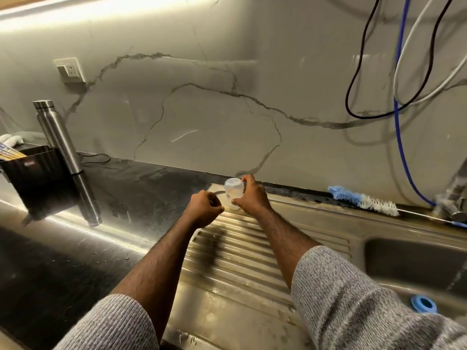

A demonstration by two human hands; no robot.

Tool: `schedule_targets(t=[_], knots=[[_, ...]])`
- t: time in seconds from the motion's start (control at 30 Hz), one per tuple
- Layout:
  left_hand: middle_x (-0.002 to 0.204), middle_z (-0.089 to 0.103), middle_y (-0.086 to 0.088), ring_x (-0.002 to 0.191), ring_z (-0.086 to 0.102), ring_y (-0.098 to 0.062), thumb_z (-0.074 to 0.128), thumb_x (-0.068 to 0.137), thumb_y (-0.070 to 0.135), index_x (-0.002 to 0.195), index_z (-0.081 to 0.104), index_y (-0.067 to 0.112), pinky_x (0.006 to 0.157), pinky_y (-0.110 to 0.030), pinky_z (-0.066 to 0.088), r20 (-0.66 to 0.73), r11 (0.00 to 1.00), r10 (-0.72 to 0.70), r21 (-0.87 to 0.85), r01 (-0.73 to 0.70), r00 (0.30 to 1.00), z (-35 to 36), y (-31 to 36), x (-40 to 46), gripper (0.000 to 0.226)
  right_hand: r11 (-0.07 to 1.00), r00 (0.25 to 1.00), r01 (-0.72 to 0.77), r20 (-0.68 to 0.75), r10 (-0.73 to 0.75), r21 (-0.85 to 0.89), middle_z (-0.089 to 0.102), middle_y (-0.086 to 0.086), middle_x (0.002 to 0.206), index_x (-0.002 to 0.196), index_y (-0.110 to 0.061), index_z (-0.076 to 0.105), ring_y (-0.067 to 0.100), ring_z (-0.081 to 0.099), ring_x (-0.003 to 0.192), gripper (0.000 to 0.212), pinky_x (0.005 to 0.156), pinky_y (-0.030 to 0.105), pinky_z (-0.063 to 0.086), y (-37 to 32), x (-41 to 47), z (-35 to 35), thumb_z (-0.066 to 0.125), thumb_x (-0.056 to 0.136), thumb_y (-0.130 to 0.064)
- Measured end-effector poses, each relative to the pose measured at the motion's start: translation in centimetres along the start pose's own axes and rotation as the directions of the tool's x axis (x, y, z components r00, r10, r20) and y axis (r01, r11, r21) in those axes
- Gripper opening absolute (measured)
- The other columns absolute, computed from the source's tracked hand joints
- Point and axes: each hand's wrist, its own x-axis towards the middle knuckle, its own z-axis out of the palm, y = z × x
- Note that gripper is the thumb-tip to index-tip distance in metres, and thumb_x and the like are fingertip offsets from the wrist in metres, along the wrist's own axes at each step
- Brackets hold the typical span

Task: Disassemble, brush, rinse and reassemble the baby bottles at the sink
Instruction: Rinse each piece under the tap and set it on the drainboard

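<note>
Head view, is that? What do you make of it from where you stand?

— Yes, looking down along both arms. The bottle [233, 194] stands upright at the far corner of the draining board [240, 246], close to the wall. The right hand [250, 198] wraps round it from the side, fingers over the top and thumb low on the body. I think that grip is there to steady it on the ridges.

— And the other hand?

— The left hand [203, 207] sits just left of the bottle, curled into a loose fist. Whether it pinches something small, a ring or a teat, I cannot tell; the fingers hide it.

— Anything in the bottle?

— It looks clear and empty to me, pale plastic with a small print on it. No cap that I can make out, though the fingers cover the top.

— Where is the brush?

— The brush [364, 199] lies along the ledge right of the bottle, blue head toward it, well apart from both hands. Handy for later, I suppose.

— The basin?

— The sink [374, 248] is further right of the bottle, with a blue ring [423, 303] on its near rim. No water that I can see.

— Other containers?

— Far left of the bottle, a black box [38, 170] holds some yellow sticks, and a steel flask [56, 136] stands shut beside it.
</note>
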Motion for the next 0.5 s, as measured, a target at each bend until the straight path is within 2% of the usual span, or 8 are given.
schedule_targets(t=[0.2,0.3,0.43,0.5], knots=[[0.098,0.073,-0.005,0.089,0.068,-0.013,0.075,0.090,0.016,0.102,0.073,0.008,0.083,-0.028,0.056,0.026,1.000,0.000,0.025,0.000,1.000,0.5,0.9,-0.3,0.014,0.999,0.999,-0.043,0.022,0.043,0.004,0.058,0.009,0.131,0.137,-0.021,0.041,0.025,0.058,0.116,0.080,0.092,0.040,0.055,0.2,-0.7,-1.6,0.087,0.072,-0.013],[0.096,0.075,-0.005,0.088,0.070,-0.015,0.077,0.088,0.016,0.099,0.075,0.009,0.086,-0.033,0.059,-0.023,0.999,0.033,0.015,-0.033,0.999,1.9,2.2,-0.7,0.014,0.999,0.999,-0.035,-0.015,0.036,0.020,0.061,0.005,0.123,0.127,-0.020,0.053,0.020,0.059,0.108,0.058,0.087,0.033,0.054,1.3,-1.8,-3.5,0.083,0.078,-0.013],[0.086,0.075,-0.004,0.082,0.070,-0.014,0.074,0.090,0.012,0.090,0.077,0.008,0.075,-0.025,0.054,-0.060,0.990,0.135,-0.043,-0.138,0.989,5.1,6.2,-1.5,0.005,0.999,0.997,-0.012,-0.076,0.015,0.035,0.067,-0.002,0.100,0.099,-0.021,0.065,0.014,0.064,0.088,0.023,0.077,0.032,0.058,4.2,-4.6,-7.9,0.079,0.082,-0.017],[0.081,0.073,-0.002,0.077,0.069,-0.012,0.073,0.090,0.010,0.086,0.076,0.007,0.073,-0.023,0.053,-0.051,0.977,0.197,-0.074,-0.201,0.979,7.5,8.8,-1.8,0.006,0.999,0.996,-0.006,-0.089,0.010,0.042,0.069,-0.004,0.083,0.084,-0.021,0.067,0.013,0.066,0.075,0.013,0.072,0.034,0.060,6.5,-6.1,-11.0,0.080,0.081,-0.017]])
